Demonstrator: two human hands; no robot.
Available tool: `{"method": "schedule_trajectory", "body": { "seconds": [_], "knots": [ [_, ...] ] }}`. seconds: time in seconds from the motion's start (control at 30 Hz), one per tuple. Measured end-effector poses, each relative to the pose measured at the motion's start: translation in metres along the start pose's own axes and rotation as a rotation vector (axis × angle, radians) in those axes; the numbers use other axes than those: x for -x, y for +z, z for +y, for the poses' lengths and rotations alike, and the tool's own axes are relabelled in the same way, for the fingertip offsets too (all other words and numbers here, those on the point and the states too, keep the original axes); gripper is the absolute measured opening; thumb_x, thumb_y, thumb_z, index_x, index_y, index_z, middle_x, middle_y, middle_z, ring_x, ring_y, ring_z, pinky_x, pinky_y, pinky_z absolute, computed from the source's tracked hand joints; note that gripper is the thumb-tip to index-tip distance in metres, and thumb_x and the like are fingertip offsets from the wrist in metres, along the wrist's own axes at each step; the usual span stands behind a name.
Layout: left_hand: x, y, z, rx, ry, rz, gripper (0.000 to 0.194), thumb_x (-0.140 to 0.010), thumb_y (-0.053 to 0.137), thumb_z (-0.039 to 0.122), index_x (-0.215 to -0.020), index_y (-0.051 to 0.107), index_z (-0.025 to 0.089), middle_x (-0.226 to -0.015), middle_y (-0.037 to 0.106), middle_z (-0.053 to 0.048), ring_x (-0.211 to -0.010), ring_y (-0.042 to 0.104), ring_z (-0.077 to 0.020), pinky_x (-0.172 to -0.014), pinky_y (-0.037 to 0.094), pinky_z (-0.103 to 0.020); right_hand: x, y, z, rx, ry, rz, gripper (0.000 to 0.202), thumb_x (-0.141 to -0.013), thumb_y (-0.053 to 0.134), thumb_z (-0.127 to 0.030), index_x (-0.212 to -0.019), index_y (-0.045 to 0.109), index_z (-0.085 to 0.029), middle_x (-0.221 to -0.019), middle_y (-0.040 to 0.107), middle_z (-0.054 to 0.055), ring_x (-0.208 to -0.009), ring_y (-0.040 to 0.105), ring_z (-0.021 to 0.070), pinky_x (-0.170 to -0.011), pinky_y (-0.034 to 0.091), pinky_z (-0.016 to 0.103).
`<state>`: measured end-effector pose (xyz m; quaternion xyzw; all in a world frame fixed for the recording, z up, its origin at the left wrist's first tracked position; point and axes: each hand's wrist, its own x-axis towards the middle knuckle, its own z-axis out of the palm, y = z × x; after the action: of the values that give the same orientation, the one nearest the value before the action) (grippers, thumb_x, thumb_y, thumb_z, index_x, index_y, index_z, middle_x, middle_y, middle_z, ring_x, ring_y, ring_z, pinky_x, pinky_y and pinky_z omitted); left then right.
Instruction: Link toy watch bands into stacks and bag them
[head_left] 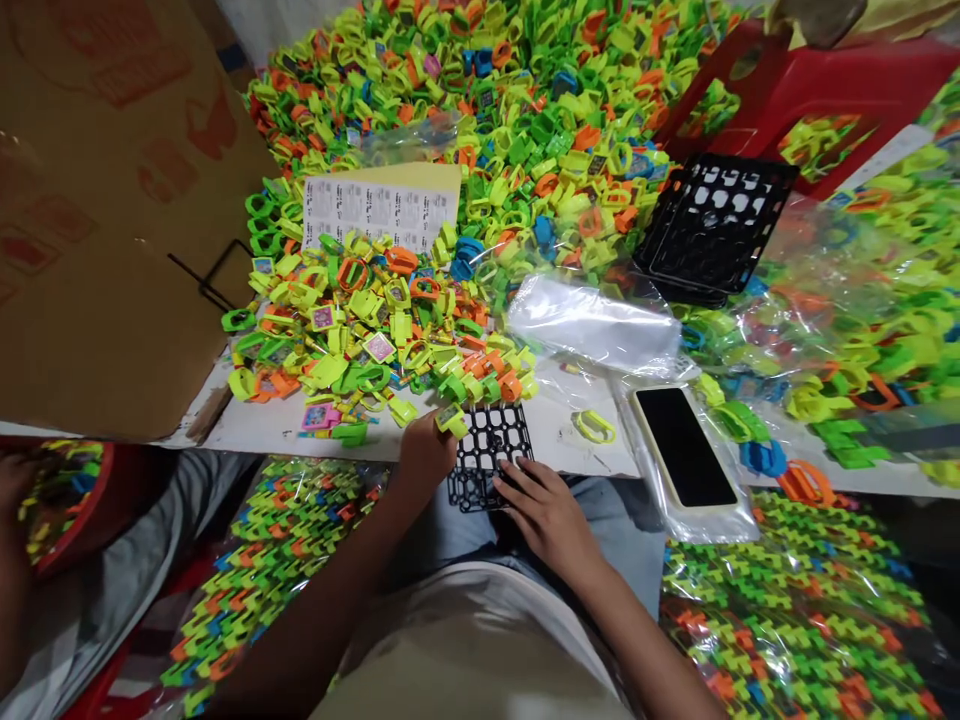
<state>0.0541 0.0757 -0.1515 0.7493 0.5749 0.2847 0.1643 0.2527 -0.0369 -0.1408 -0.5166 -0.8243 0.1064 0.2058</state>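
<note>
My left hand (421, 455) is closed on a yellow-green toy watch (451, 420) at the upper left corner of a black plastic grid tray (491, 440). That tray lies partly over the table's front edge, above my lap. Across its lower right side my right hand (547, 515) rests with fingers stretched out. A tight row of orange and green toy watches (487, 375) stands just beyond the tray. To the left spreads a loose heap of toy watches (360, 330), some with pink square faces. A single yellow band (594, 427) lies to the right.
A phone (686, 447) in a clear bag lies at the right front edge. Clear plastic bags (596, 322), stacked black grid trays (716, 225) and a red stool (840, 95) stand behind. A label sheet (382, 208) leans left, near a cardboard box (112, 230). Another person sits far left.
</note>
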Motion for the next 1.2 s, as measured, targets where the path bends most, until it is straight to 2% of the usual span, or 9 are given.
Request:
{"method": "schedule_trajectory", "body": {
  "seconds": [0.17,0.27,0.33,0.4,0.63,0.87,1.03,1.13,1.2],
  "knots": [
    [-0.003,-0.001,0.005,-0.029,0.021,-0.059,0.012,-0.071,0.052,0.013,-0.079,0.059,0.019,-0.077,0.065,-0.008,-0.079,0.062,-0.0235,-0.074,0.046,-0.033,-0.015,-0.029,-0.005,-0.066,-0.031,-0.085,0.036,-0.084,0.062,-0.022,-0.12,0.063,-0.024,-0.13,0.059,0.007,-0.123,0.049,0.0277,-0.099,0.043,0.05],
    [-0.004,-0.004,0.005,-0.02,0.036,-0.076,0.018,-0.072,0.051,0.013,-0.086,0.06,0.018,-0.084,0.066,-0.008,-0.084,0.062,-0.0223,-0.077,0.047,-0.031,-0.041,-0.044,-0.013,-0.096,-0.069,0.009,0.033,-0.091,0.054,-0.028,-0.123,0.061,-0.021,-0.129,0.059,0.008,-0.118,0.052,0.0228,-0.098,0.043,0.041],
    [-0.004,-0.007,0.005,-0.008,0.045,-0.082,0.017,-0.074,0.05,0.015,-0.088,0.06,0.019,-0.085,0.067,-0.007,-0.084,0.062,-0.0211,-0.076,0.047,-0.03,-0.062,-0.047,-0.02,-0.034,-0.084,0.114,0.035,-0.093,0.049,-0.03,-0.127,0.057,-0.021,-0.132,0.058,0.007,-0.115,0.051,0.0228,-0.097,0.04,0.041],
    [-0.003,-0.009,0.004,0.001,0.053,-0.082,0.015,-0.075,0.049,0.015,-0.086,0.059,0.018,-0.084,0.067,-0.007,-0.082,0.063,-0.0202,-0.073,0.048,-0.029,-0.082,-0.046,-0.025,0.063,-0.132,0.141,0.036,-0.094,0.048,-0.029,-0.129,0.054,-0.025,-0.132,0.058,0.005,-0.112,0.05,0.0239,-0.094,0.035,0.042],
    [0.004,-0.004,0.001,-0.013,-0.002,-0.019,0.011,-0.079,0.046,0.02,-0.078,0.057,0.017,-0.072,0.063,-0.007,-0.069,0.062,-0.0202,-0.061,0.045,-0.029,-0.119,-0.048,-0.029,0.183,-0.277,0.018,0.034,-0.092,0.048,-0.019,-0.125,0.056,-0.022,-0.128,0.061,0.002,-0.102,0.049,0.0229,-0.087,0.029,0.04],
    [0.005,0.0,-0.002,0.003,0.002,0.014,0.008,-0.076,0.049,0.02,-0.071,0.056,0.019,-0.069,0.061,-0.007,-0.067,0.06,-0.0193,-0.062,0.046,-0.029,-0.131,-0.049,-0.033,0.174,-0.161,0.024,0.03,-0.092,0.048,-0.021,-0.119,0.06,-0.022,-0.124,0.063,0.004,-0.096,0.047,0.0238,-0.079,0.029,0.039],
    [0.013,-0.002,0.008,0.035,0.042,0.022,0.01,-0.081,0.049,0.02,-0.086,0.057,0.017,-0.079,0.063,-0.008,-0.076,0.061,-0.02,-0.069,0.049,-0.031,-0.126,-0.037,-0.039,0.207,-0.059,0.174,0.03,-0.092,0.048,-0.024,-0.118,0.062,-0.026,-0.123,0.059,0.007,-0.093,0.047,0.0239,-0.077,0.031,0.038],
    [0.024,-0.019,0.01,0.058,0.069,0.035,0.019,-0.083,0.052,0.022,-0.101,0.056,0.017,-0.095,0.064,-0.008,-0.087,0.061,-0.0189,-0.078,0.049,-0.03,-0.116,-0.037,-0.035,0.147,-0.02,0.274,0.031,-0.092,0.051,-0.031,-0.121,0.06,-0.028,-0.12,0.057,0.009,-0.099,0.047,0.025,-0.083,0.033,0.039],
    [0.033,-0.04,0.0,0.019,0.077,0.119,0.028,-0.085,0.053,0.027,-0.112,0.054,0.018,-0.109,0.061,-0.01,-0.101,0.058,-0.0201,-0.089,0.047,-0.033,-0.106,-0.04,-0.03,0.083,0.014,0.339,0.033,-0.091,0.053,-0.036,-0.122,0.059,-0.026,-0.117,0.055,0.01,-0.101,0.048,0.0255,-0.086,0.035,0.04]
  ]
}}
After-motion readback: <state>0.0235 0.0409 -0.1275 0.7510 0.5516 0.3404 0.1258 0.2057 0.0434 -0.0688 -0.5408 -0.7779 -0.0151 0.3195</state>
